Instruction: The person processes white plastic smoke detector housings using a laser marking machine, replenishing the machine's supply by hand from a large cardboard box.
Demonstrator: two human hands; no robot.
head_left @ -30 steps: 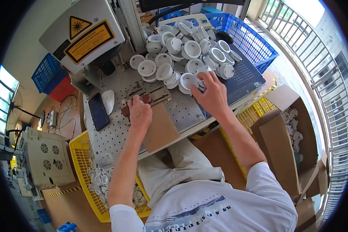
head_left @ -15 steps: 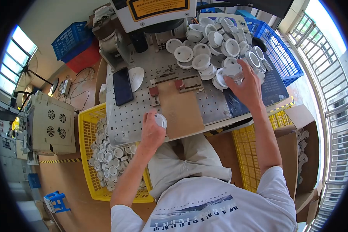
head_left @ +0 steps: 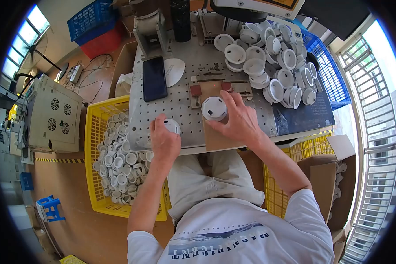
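My right hand (head_left: 243, 122) grips a white round plastic cap (head_left: 214, 108) by its edge, thumb and fingers around it. Small dark holes show in the cap's face. It is over the brown board (head_left: 222, 137), just in front of the fixture's red block (head_left: 195, 90). Near the table's front edge, my left hand (head_left: 165, 143) is closed on another white round cap (head_left: 173, 126), partly hidden by the fingers. A heap of similar white caps (head_left: 255, 67) lies at the right rear of the perforated metal table (head_left: 141, 127).
A dark phone (head_left: 154, 79) lies on the table beside a white paper disc (head_left: 175, 71). Below left stands a yellow basket (head_left: 92, 176) full of white caps. A machine head (head_left: 246, 6) overhangs the back. Blue crate (head_left: 334, 79) and cardboard box (head_left: 321, 185) flank the right side.
My right hand has moved left from the heap to the brown board, bringing a cap with it. My left hand still holds its cap near the table edge. The camera view has shifted.
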